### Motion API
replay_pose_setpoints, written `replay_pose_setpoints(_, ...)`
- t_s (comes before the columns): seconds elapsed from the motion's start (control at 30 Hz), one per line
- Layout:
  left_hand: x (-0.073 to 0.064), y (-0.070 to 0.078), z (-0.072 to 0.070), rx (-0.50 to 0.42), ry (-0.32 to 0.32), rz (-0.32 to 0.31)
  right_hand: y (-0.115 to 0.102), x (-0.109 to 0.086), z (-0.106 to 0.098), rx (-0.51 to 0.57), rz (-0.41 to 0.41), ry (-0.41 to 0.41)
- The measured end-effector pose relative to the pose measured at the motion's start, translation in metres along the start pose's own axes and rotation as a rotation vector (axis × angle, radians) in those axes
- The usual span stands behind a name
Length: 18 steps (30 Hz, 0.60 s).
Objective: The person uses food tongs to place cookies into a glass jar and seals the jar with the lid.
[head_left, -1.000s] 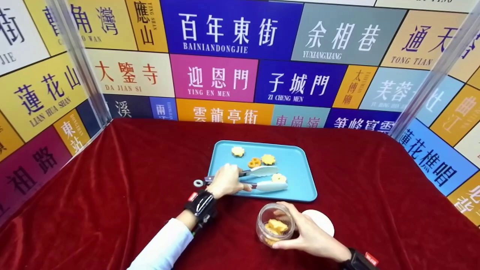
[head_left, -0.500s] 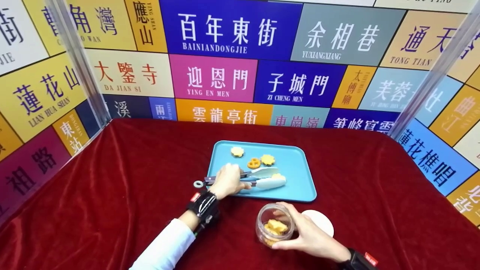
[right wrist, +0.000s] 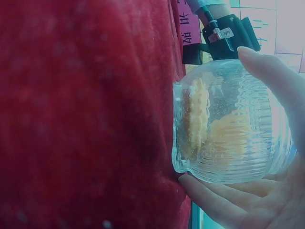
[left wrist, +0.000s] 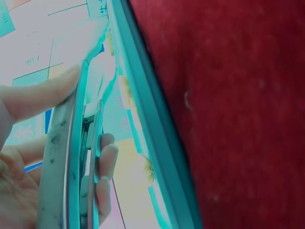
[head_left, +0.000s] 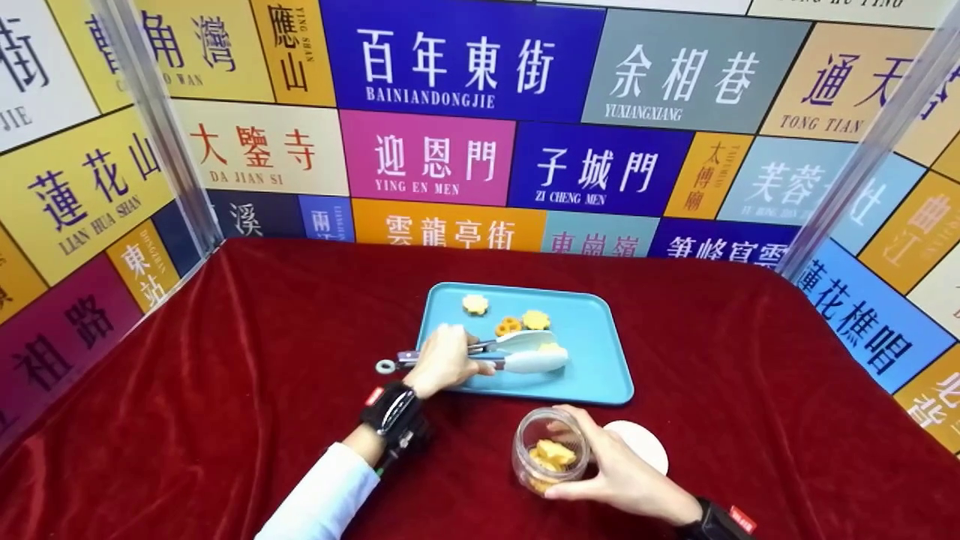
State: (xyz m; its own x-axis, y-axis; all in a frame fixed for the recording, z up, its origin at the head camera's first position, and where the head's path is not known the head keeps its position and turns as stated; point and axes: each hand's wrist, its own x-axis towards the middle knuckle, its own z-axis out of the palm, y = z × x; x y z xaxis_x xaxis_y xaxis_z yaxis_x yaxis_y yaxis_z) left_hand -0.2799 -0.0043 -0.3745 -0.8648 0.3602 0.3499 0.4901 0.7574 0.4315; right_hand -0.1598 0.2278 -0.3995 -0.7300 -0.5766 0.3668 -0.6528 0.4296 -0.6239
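Observation:
My left hand grips a pair of tongs with pale tips, low over the blue tray. Between the tips sits a yellow flower-shaped cookie, mostly covered by them in the head view. In the left wrist view, thumb and fingers wrap the tongs' metal arms from both sides. My right hand holds a ribbed clear jar around its side; the jar stands upright on the red cloth. Inside the jar lie several cookies.
Toward the tray's back lie two flower-shaped cookies, one at left and another cookie beside a pretzel-shaped one. A white lid lies right of the jar, partly behind the right hand. Sign-covered walls border the red cloth.
The tongs' tips have closed in around the nearest cookie on the tray, then the left hand has shifted slightly left with them. The right hand and jar stay put.

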Motion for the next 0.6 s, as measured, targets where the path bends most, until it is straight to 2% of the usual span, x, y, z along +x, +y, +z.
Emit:
replay_pose_setpoints(0.4,-0.007,-0.017,-0.023,-0.115,0.017,0.053,-0.001,0.000,-0.001,-0.012,-0.005,0.006)
replay_pose_setpoints(0.6,-0.016,-0.027,-0.038,-0.201,0.026,0.165,-0.002,0.000,0.000,0.013,-0.005,-0.002)
